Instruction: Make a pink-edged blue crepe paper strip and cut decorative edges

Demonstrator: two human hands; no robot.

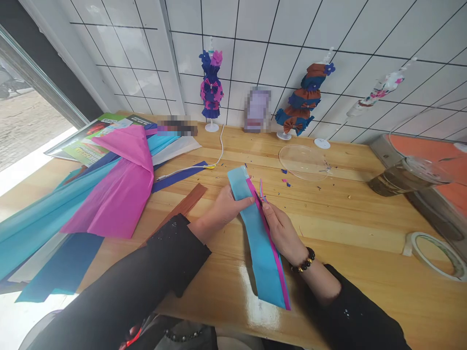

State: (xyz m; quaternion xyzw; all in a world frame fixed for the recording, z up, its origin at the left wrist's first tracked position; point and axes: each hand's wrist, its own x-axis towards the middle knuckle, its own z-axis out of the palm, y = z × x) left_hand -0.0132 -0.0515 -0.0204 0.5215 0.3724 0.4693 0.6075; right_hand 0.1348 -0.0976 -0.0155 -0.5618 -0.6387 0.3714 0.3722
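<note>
A long light-blue strip [260, 253] with a pink band along its right edge lies slantwise over the wooden table. My left hand [226, 206] pinches the strip near its upper end, thumb on top. Small dark scissors [258, 195] show at the pink edge, their handles mostly hidden by the fingers of my right hand [280, 226], which is closed around them. A thin pink and blue sliver [261, 185] stands up beside the blades.
Pink sheet [124, 189] and blue sheets lie at left. Behind stand two decorated stands [211, 92], a phone [257, 111] and a clear plastic lid [303, 162]. A drink cup [404, 176] and tape roll [412, 243] are at right. Small scraps [284, 171] dot the table.
</note>
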